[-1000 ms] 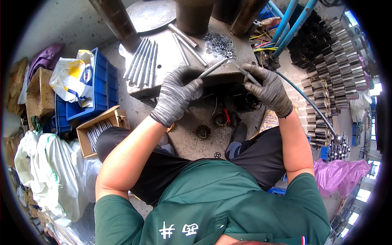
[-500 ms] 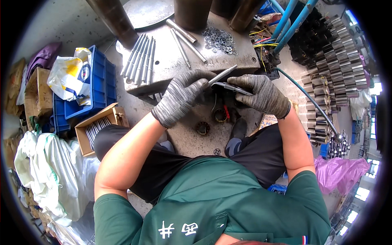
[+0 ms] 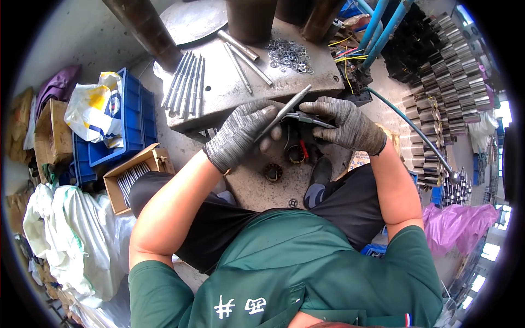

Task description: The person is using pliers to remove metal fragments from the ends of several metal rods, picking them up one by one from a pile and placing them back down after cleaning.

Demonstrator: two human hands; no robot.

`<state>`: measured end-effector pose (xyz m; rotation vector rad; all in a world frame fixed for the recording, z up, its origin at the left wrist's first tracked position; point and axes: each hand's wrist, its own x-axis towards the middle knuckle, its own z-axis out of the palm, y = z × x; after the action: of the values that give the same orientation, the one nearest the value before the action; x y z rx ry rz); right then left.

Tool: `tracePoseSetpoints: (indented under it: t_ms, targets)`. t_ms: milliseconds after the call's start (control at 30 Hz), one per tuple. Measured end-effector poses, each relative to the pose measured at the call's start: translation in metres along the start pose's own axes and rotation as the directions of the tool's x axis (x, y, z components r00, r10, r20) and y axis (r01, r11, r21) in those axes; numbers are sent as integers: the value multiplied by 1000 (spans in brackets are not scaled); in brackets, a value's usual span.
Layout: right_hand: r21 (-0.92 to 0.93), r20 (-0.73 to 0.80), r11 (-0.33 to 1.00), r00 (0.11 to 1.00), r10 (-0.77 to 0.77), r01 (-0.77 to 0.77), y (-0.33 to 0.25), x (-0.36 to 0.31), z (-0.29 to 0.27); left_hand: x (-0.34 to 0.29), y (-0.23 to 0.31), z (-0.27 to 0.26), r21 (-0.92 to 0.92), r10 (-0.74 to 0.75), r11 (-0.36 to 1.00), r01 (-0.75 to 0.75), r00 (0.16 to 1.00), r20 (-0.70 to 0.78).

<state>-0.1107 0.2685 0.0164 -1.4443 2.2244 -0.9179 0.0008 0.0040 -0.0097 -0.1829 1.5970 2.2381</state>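
Note:
A slim stepped metal shaft (image 3: 291, 105) slants up and to the right, gripped by my left hand (image 3: 236, 133) in a grey knit glove. My right hand (image 3: 353, 127), gloved alike, is closed on a pair of pliers (image 3: 311, 118) whose narrow jaws point left at the shaft. The jaw tips are close to the shaft; whether they touch it I cannot tell. Both hands are just off the near edge of the metal worktable (image 3: 219, 90). On it lie a row of similar shafts (image 3: 186, 82), a few more rods (image 3: 238, 68) and a pile of small metal clips (image 3: 290, 56).
Dark metal cylinders (image 3: 250, 21) stand at the table's back. Blue crates (image 3: 146, 117) and a cardboard box of shafts (image 3: 112, 183) are at left. Stacked metal tubes (image 3: 456, 71) and a dark green hose (image 3: 407, 120) lie right. A wound copper ring (image 3: 272, 173) is on the floor.
The shaft has slid and turned steeper in my left hand, its lower end now showing below the fingers. The pliers stay in my right hand, with slightly shifted fingers.

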Motion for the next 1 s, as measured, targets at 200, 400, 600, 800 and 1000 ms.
tracePoseSetpoints:
  t_ms: [200,400,600,800,1000]
  targets:
    - [772,308,475,902,302,-422,-1,-16,13,1,-4,-3,-194,-8,981,23,997,78]
    - [913,240,194,858,455,-358,-13,-27,68,-8,13,-9,104,112,990,-96,980,-167]
    - [865,375,-501,676,635,-9,28,-44,199,1,14,-58,833,664,532,-153,686,-298]
    - [940,322,-339,457,829,-46,32,-23,211,7,28,-57,958,664,-1,288,716,-214]
    - [978,209,-176,514,832,-114,26,-15,218,14,34,-44,923,625,-149,355,757,-190]
